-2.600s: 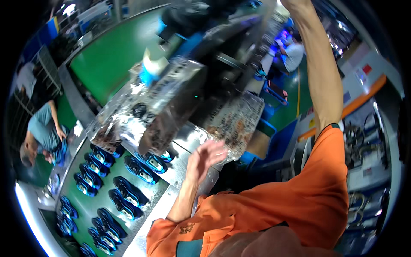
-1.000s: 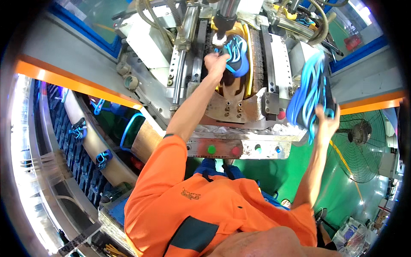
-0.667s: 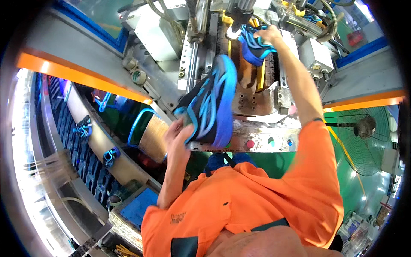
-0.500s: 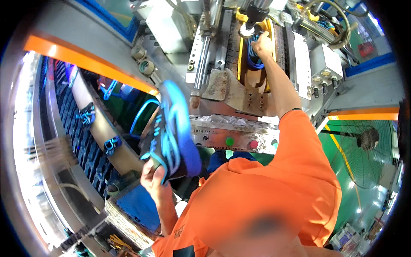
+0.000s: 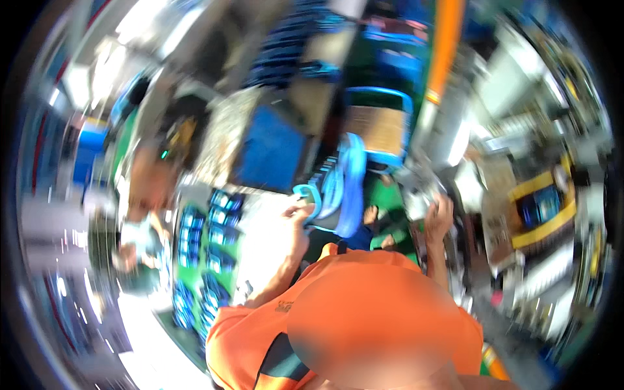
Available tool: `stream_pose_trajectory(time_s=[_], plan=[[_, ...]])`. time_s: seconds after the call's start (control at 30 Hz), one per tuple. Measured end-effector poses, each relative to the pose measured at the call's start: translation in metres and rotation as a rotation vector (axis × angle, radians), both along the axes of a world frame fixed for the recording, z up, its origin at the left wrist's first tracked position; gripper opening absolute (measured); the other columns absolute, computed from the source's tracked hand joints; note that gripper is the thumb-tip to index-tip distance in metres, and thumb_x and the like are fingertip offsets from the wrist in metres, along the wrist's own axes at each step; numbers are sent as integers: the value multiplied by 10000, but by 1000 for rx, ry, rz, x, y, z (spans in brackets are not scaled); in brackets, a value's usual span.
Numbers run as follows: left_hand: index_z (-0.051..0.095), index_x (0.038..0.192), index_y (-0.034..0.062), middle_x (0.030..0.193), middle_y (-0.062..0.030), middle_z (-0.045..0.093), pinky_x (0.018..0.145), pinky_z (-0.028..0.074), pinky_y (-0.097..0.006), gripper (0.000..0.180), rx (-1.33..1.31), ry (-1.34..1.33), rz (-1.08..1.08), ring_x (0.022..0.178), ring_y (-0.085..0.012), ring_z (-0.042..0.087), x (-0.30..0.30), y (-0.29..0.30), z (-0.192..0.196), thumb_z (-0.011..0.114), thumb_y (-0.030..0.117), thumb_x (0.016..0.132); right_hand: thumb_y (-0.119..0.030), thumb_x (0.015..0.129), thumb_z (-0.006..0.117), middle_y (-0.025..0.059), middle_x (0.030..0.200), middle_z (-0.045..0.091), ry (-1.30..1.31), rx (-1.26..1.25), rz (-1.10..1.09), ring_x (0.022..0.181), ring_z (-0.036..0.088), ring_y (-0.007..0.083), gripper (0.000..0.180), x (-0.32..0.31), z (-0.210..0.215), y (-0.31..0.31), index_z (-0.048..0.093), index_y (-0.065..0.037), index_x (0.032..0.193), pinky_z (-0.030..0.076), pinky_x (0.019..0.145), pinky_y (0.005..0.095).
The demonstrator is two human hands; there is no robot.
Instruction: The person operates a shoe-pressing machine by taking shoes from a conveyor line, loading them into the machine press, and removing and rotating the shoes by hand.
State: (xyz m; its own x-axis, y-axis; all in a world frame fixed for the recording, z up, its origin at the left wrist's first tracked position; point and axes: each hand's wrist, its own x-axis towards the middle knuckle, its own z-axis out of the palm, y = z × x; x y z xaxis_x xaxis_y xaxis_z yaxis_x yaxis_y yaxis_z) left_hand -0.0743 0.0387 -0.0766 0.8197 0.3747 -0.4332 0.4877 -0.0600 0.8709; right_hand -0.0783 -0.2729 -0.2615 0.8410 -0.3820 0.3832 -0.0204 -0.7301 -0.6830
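A black and blue sneaker (image 5: 351, 185) hangs upright from my left hand (image 5: 294, 237), whose fingers are closed around its collar and heel. Its blue sole faces to the right. My right hand (image 5: 439, 222) is held up in front of me, beside the machine, with nothing visible in it; motion blurs it, but the fingers look apart. To its right, a second blue shoe (image 5: 541, 205) sits inside the yellow frame (image 5: 545, 235) of the press machine, away from both hands.
A box with a blue top (image 5: 270, 148) stands ahead to the left, near a dark ridged conveyor (image 5: 279, 55). Several blue shoes (image 5: 222, 235) stand in rows at the left. Another person (image 5: 140, 250) is beyond them. An orange beam (image 5: 446, 52) rises ahead.
My view has swung left, so the machine now lies at the right. My right hand has let go of the shoe in the machine and drawn back. My left hand still grips its sneaker.
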Motion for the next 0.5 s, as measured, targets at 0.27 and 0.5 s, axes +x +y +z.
stream_pose_trajectory(time_s=[0.27,0.5], plan=[[639,887,5,803,-55,650,682,486,-286,184,-447,-183,416,710,-146,607,-97,79,-24,700,61,723,-4,851,526,132,870,566,-257,36,68,734,560,262,214,44,6,27,622,-5,1043,475,658,347],[615,955,65,903,-58,686,654,439,-283,210,-467,-224,856,773,-115,610,-144,184,-24,686,167,785,31,843,603,104,907,647,-542,67,634,760,609,181,116,175,201,201,627,10,955,485,647,274]])
